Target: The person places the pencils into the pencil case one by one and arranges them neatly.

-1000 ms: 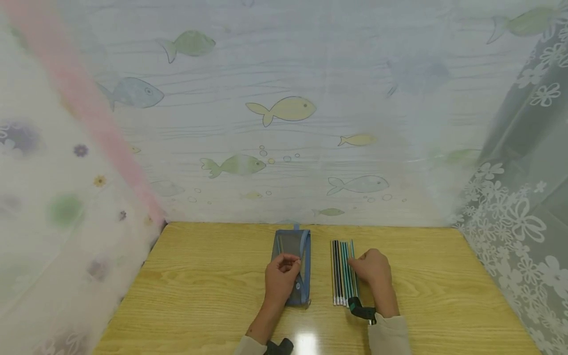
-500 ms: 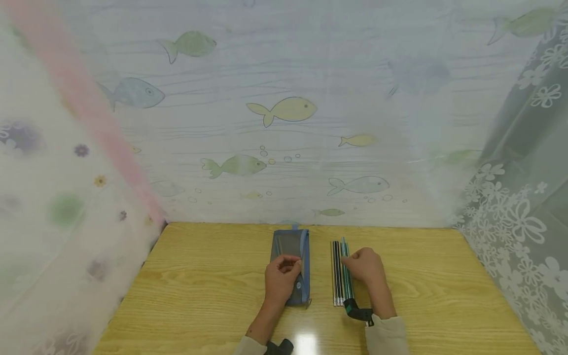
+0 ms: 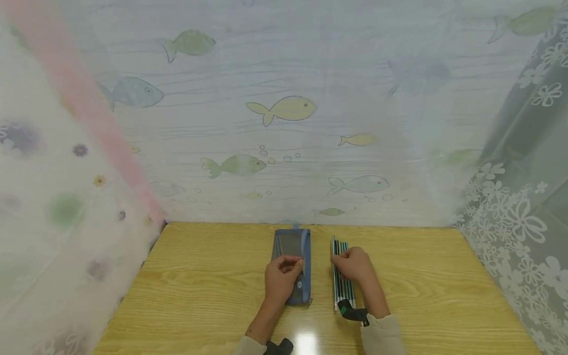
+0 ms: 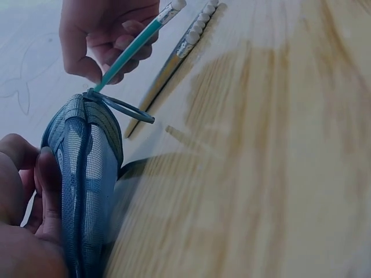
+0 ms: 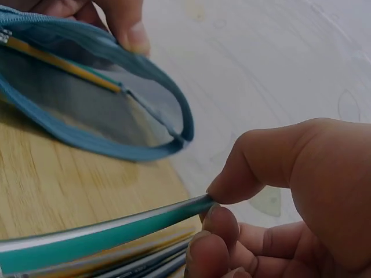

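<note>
My left hand (image 3: pixel 279 280) pinches the edge of a blue mesh pencil case (image 3: pixel 290 241) lying on the table. In the right wrist view the case's zipped mouth gapes, and a yellow pencil (image 5: pixel 69 70) and a green one lie inside. A green pencil (image 5: pixel 116 236) with a white eraser is pinched between the thumb and fingers of my right hand (image 3: pixel 356 266). It is held over the left side of a row of pencils (image 3: pixel 346 287), several in number. The eraser end (image 4: pixel 174 7) shows in the left wrist view. My right hand partly hides the row.
A wood-grain table (image 3: pixel 213 276) carries everything. Behind it hangs a pale curtain (image 3: pixel 284 187) printed with fish. Each wrist bears a black camera mount, such as the right one (image 3: pixel 348 310). A zip pull ring (image 4: pixel 130 110) sticks out from the case.
My right hand has moved left across the pencil row, carrying the green pencil from the row's right side to its left edge. My left hand stays on the case.
</note>
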`<state>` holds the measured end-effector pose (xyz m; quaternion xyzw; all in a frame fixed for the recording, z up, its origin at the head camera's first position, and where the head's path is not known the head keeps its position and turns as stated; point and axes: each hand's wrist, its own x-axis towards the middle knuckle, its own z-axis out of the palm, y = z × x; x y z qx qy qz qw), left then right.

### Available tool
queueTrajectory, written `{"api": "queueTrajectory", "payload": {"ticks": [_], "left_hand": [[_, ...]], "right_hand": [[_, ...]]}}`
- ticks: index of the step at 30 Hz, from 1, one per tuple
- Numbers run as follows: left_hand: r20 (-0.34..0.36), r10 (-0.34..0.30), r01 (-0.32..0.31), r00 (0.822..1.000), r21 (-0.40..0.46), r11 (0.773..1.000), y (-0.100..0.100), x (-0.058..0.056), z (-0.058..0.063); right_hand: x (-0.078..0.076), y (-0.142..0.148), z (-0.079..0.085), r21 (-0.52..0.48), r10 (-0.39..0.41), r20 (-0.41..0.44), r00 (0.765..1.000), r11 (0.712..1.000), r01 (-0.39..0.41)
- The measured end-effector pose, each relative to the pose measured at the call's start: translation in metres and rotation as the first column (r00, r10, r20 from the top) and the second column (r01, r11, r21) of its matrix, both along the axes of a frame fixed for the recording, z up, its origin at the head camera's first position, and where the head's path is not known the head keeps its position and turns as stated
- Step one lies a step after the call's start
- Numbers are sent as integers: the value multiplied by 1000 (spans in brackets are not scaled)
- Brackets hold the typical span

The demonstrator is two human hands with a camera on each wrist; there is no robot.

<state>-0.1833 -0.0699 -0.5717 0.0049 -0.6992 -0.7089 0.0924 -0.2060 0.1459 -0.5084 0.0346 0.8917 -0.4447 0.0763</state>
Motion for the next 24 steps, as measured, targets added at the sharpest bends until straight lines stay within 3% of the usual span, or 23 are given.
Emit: {"api": "queueTrajectory", "payload": {"ticks": [14,18,24], "left_hand": [[12,-69,68,998,71,995,2,0,0],[23,-75,74,997,58,996,2,0,1],[4,-79,79,997,49,996,2,-1,0]], "right_hand": [[-3,-13,-2,-80,38,-4,999,996,-38],[-3,-15,-2,-125,58,0,998,991,-57],[-3,-22,-8,-195,18,16,1000,981,-14]]}}
